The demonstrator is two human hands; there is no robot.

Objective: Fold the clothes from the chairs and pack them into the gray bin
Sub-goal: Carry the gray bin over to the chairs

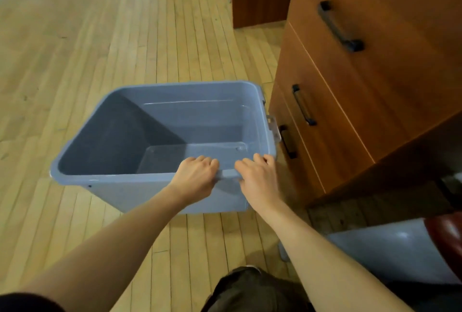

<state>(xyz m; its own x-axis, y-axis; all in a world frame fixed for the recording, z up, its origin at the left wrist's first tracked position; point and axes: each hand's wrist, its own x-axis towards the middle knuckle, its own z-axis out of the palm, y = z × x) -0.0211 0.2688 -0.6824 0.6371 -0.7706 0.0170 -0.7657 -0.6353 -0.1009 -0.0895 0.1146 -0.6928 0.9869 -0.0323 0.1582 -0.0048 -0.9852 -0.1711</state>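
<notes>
A gray plastic bin (105, 176) stands on the wooden floor in front of me, with nothing inside it. My left hand (196, 176) grips the bin's near rim, fingers curled over the edge into the inside. Just to its right, my right hand (257, 176) grips the same rim the same way. No clothes or chairs are in view.
A brown wooden drawer cabinet (362, 81) with black handles stands close against the bin's right side. A gray lid-like object (380, 249) and a dark red thing (447, 234) lie at lower right. Open wooden floor (87, 36) stretches to the left and beyond.
</notes>
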